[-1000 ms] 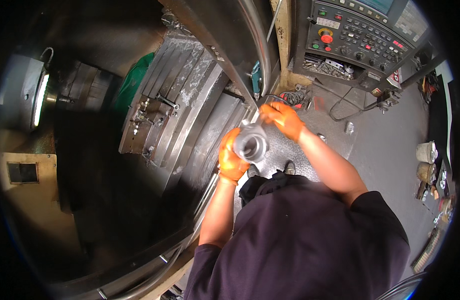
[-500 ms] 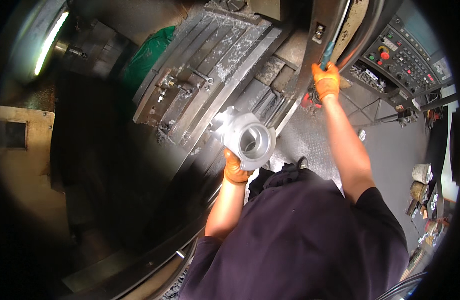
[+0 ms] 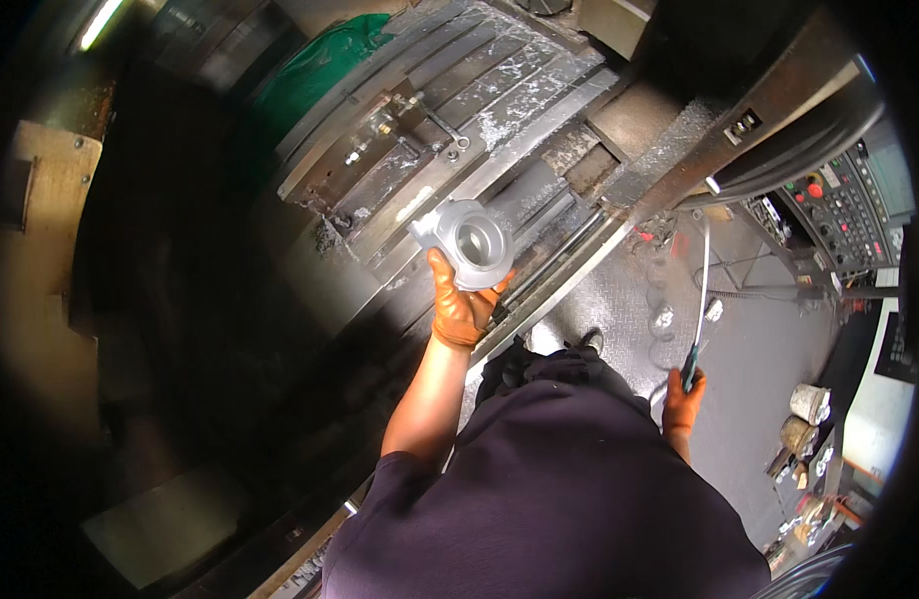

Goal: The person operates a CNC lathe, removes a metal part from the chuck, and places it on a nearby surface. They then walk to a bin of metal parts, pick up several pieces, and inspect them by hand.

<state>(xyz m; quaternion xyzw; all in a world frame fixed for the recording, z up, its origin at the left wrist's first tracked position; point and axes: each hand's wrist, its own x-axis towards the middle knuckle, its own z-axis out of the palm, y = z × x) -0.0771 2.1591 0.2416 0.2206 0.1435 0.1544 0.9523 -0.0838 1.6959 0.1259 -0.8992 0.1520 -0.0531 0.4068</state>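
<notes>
My left hand, in an orange glove, is closed around a grey metal casting with a wide round bore. It holds the part tilted up beside the machine table's near edge, its bore facing me. Low at my right side, my gloved right hand grips an air blow gun with a teal handle. The gun's long thin nozzle points away from me, over the floor. A coiled hose hangs close by. Behind the casting, the slotted machine table carries a clamp fixture and scattered metal chips.
A green sheet lies at the table's far left. On the right stands a control panel with buttons, above the tread-plate floor. Several containers sit at far right. The open machine door frame slants across the upper right.
My right hand has come down toward me from the door frame, bringing the air blow gun with it. The casting in my left hand has moved slightly up and left; the view has shifted.
</notes>
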